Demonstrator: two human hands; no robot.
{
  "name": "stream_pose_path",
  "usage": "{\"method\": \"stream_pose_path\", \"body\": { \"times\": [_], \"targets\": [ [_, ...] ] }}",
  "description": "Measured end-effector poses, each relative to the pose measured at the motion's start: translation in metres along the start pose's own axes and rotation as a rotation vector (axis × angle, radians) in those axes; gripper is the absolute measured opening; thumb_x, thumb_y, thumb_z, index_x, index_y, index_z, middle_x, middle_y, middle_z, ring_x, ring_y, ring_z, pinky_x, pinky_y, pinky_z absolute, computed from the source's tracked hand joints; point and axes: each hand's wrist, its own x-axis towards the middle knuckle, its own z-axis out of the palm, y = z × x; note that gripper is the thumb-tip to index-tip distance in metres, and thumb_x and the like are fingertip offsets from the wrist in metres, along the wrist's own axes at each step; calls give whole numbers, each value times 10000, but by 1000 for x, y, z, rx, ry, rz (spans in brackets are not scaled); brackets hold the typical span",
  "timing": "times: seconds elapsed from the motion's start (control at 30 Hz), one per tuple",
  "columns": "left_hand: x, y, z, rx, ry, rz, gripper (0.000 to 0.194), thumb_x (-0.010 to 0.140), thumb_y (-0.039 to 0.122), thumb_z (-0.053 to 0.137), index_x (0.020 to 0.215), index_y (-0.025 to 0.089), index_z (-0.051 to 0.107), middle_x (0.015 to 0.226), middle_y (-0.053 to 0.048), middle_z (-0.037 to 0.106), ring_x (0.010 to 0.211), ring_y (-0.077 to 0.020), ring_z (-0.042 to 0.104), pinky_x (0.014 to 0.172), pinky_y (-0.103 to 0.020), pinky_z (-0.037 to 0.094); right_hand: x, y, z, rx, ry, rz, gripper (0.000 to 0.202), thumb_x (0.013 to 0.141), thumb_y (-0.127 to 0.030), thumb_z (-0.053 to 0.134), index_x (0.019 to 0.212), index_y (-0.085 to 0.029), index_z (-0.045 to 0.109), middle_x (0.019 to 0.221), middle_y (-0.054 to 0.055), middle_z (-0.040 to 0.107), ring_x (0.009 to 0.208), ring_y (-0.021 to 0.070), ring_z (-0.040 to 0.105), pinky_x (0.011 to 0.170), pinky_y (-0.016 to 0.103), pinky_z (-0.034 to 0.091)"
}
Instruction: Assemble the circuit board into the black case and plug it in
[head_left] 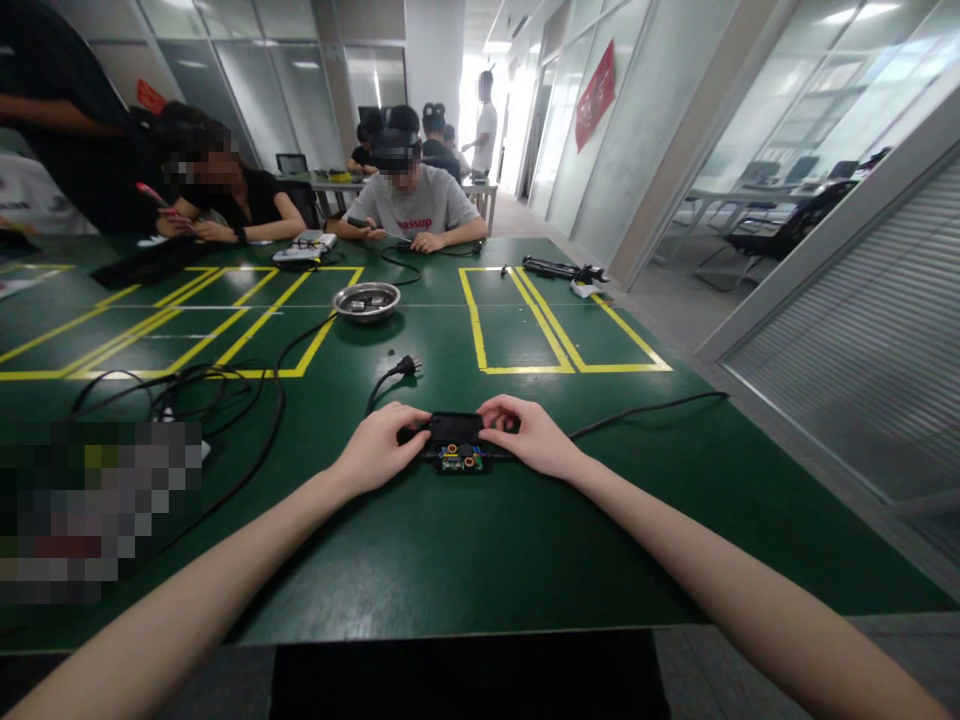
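1. From where I'm standing, the left hand (385, 440) and right hand (529, 435) each pinch an end of a black plastic cover (456, 428), thumbs on the near side and fingers curled behind. If one side let go first, I'd expect the cover to tip and drop onto the parts beneath.

2. Those parts lie bare: a green circuit board (450, 464) with two copper-coloured coils (469, 462), sitting in an open black case (462, 472) on the green table (525, 560), right before the wearer and just nearer than the cover. A slipping thumb could knock a coil or strain a joint.

3. Cord seems to meet the case at both sides, close to the hands. A forearm snagging the black cable (645, 408) on the right might drag the case askew; I can't make out how firmly its wires are fixed.

4. The power plug (407, 367) lies loose on the tabletop beyond the left hand, prongs bare. Plugged in with the board exposed, it could give a shock.

5. The steel bowl (366, 300) of small metal parts stands farther off; a careless reach might spill it.
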Motion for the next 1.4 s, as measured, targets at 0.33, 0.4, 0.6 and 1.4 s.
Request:
{"method": "stream_pose_path", "body": {
  "times": [0.33, 0.4, 0.6, 1.4],
  "targets": [
    [1, 9, 1, -545, -12, -245, 234, 855, 304, 716, 1036, 156, 708, 882, -56, 809, 776, -200, 775, 762, -348, 650, -1, -3, -3, 239, -3, 62, 322, 813, -339, 755, 1086, -170, 761, 866, 33, 727, 766, 161, 678, 767, 335, 578],
    [1, 10, 2, -617, -20, -287, 270, 844, 310, 724, 1061, 152, 698, 879, -60, 803, 766, -203, 780, 747, -351, 656, -2, -4, -3, 287, -2, 95, 343, 793, -354, 765, 1083, -172, 757, 876, 29, 722, 740, 155, 695, 725, 314, 581],
    [3, 10, 3, -708, -31, -368, 291, 795, 327, 764, 1012, 141, 708, 910, -83, 803, 791, -217, 793, 708, -326, 653, -4, -7, -6, 364, -42, 178, 365, 782, -344, 766, 1099, -168, 721, 859, 37, 756, 761, 188, 767, 771, 334, 622],
    [6, 11, -1, -709, -59, -411, 339, 718, 331, 809, 980, 126, 743, 822, -67, 804, 784, -230, 791, 717, -325, 652, -4, -8, -7, 420, -54, 145, 347, 805, -417, 805, 1042, -170, 753, 853, 45, 770, 760, 189, 764, 749, 317, 624]
  ]
}}
